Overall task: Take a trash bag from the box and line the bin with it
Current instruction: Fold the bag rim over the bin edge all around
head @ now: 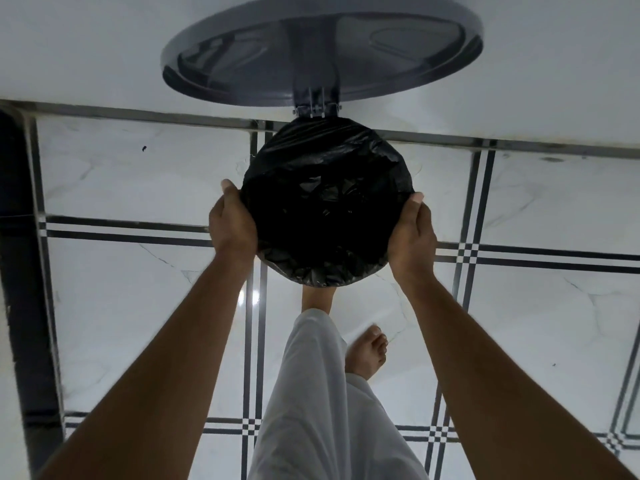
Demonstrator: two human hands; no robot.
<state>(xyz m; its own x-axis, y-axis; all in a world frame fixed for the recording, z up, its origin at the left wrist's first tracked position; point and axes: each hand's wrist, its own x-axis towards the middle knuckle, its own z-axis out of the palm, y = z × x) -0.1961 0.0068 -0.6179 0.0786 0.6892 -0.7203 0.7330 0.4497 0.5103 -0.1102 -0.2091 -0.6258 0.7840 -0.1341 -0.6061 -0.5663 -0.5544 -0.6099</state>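
Observation:
A black trash bag (pixel 322 157) is stretched over the round rim of a pedal bin, and its dark inside hangs down into the bin. The bin's grey lid (pixel 322 46) stands raised behind it on its hinge (pixel 316 107). My left hand (pixel 232 226) grips the bag at the bin's left edge. At the right edge my right hand (pixel 412 233) grips the bag the same way. One bare foot (pixel 317 297) sits under the bin's front. The box of bags is not in view.
The bin stands on a white marble-look tiled floor (pixel 145 174) with black stripe borders, close to a white wall (pixel 86 46). A dark vertical frame (pixel 24 271) runs down the left. My other bare foot (pixel 367 351) and white trouser leg (pixel 322 410) are below the bin.

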